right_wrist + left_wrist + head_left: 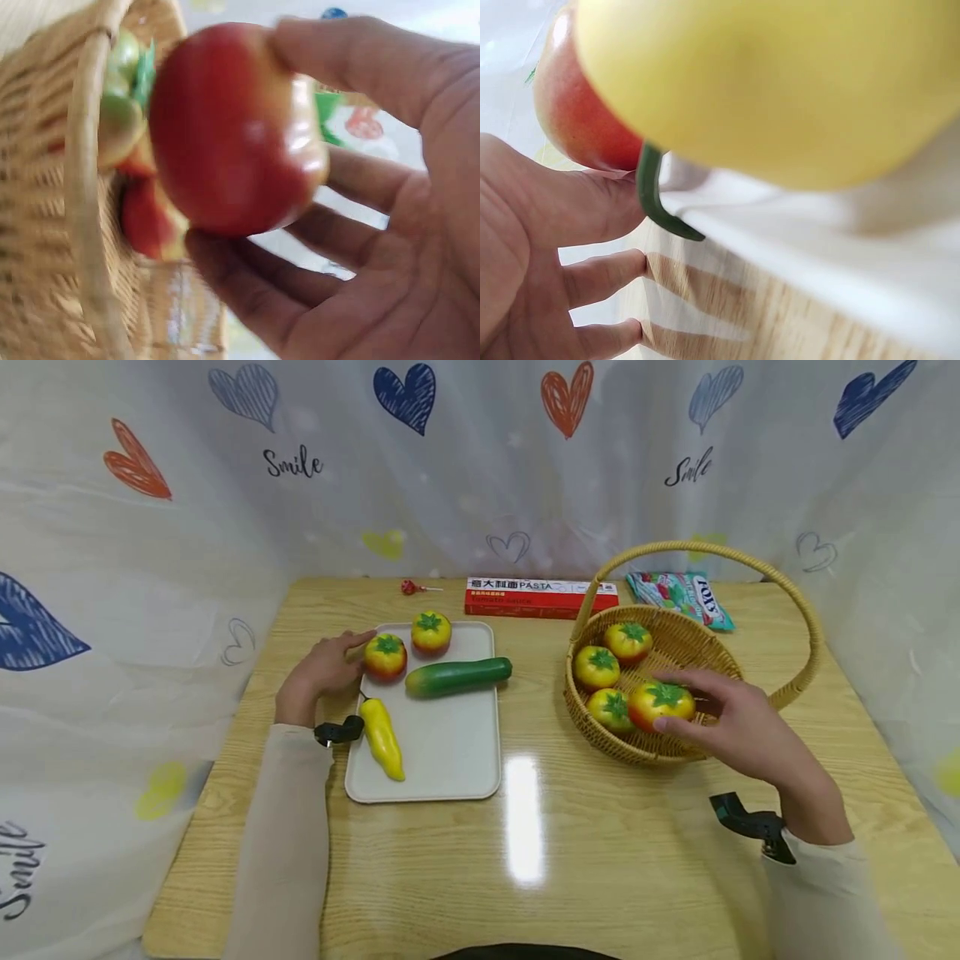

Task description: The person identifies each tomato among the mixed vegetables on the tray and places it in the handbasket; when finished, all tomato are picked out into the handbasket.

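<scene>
At right of the frame, our right grip (738, 724) holds a red-yellow tomato (660, 705) between thumb and fingers, over the wicker basket (693, 643). Left of centre, our left grip (330, 666) has its fingers loosely extended, touching another tomato (385, 659) at the upper left of the white tray (446, 752).

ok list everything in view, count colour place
table: one, tan, centre
tray: one, white, left
basket: one, tan, right
tomatoes: six, yellow-red, two on tray, three in basket, one held
cucumber: one, green, over tray's right edge
pepper: one, yellow, tray's left
pasta box: one, red-white, rear
packet: one, teal, behind basket
lollipop: one, red, rear left
curtain: one, white with hearts, behind
wrist mounts: two, black, either side
sleeves: two, cream, either side
left hand: one, bare, at tray tomato
right hand: one, bare, over basket, gripping tomato
</scene>
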`<action>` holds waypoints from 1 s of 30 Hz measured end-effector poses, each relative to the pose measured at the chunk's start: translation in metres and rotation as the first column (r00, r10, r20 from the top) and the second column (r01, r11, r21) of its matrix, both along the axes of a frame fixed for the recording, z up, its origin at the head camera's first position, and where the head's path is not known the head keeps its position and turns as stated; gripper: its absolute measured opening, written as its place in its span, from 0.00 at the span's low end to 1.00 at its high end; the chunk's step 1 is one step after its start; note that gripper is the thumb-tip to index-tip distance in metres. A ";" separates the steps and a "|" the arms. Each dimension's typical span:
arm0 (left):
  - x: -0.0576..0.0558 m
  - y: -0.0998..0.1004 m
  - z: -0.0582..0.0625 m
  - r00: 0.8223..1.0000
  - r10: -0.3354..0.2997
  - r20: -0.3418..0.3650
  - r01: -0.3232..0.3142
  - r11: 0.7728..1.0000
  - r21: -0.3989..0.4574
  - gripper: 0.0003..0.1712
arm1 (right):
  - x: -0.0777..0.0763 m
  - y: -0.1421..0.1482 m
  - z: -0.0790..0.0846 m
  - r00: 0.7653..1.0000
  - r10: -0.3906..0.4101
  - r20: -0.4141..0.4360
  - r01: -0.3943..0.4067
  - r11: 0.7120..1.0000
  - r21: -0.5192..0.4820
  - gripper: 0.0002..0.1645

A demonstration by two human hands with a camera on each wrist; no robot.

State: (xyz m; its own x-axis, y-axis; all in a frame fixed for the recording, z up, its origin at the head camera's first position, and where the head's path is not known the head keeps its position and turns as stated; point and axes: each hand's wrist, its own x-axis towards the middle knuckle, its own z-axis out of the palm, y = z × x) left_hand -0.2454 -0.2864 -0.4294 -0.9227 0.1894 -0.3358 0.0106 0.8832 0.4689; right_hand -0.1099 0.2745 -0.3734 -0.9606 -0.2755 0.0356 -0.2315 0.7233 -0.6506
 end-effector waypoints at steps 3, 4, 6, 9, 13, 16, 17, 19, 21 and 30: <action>0.000 -0.001 0.001 1.000 -0.002 -0.004 0.002 1.000 -0.001 0.39 | 0.002 0.008 0.001 0.999 0.015 0.031 -0.018 0.996 0.084 0.32; -0.001 -0.001 0.001 1.000 -0.001 -0.002 0.001 1.000 0.000 0.39 | 0.002 0.009 0.000 0.999 0.023 0.044 -0.028 0.994 0.104 0.33; -0.001 -0.001 0.001 1.000 0.003 0.002 -0.003 1.000 -0.001 0.39 | 0.002 0.011 -0.002 0.997 0.040 0.061 -0.048 0.989 0.140 0.33; -0.002 -0.002 -0.001 1.000 0.006 0.011 -0.006 1.000 -0.002 0.39 | 0.000 0.009 -0.008 0.995 0.061 0.080 -0.072 0.986 0.150 0.33; -0.002 -0.002 -0.001 1.000 0.007 0.013 -0.007 1.000 -0.004 0.39 | -0.003 0.003 -0.016 0.992 0.075 0.098 -0.085 0.991 0.105 0.33; -0.001 -0.001 -0.001 1.000 0.002 0.006 -0.002 1.000 -0.004 0.38 | -0.006 -0.004 -0.020 0.992 0.073 0.108 -0.081 0.994 0.077 0.33; 0.000 -0.001 -0.001 1.000 -0.001 0.002 0.001 1.000 -0.005 0.38 | -0.008 -0.006 -0.021 0.991 0.072 0.110 -0.079 0.995 0.068 0.33; 0.000 0.000 -0.001 1.000 -0.006 -0.002 0.006 1.000 -0.004 0.38 | -0.010 -0.011 -0.023 0.992 0.066 0.106 -0.073 0.995 0.062 0.33; 0.000 0.000 -0.001 1.000 -0.007 -0.007 0.007 1.000 -0.004 0.37 | -0.013 -0.015 -0.025 0.993 0.063 0.096 -0.069 0.996 0.058 0.32; 0.001 0.000 0.000 1.000 0.007 0.003 -0.007 1.000 0.003 0.37 | -0.025 -0.034 -0.035 0.997 0.040 0.073 -0.041 0.999 0.005 0.32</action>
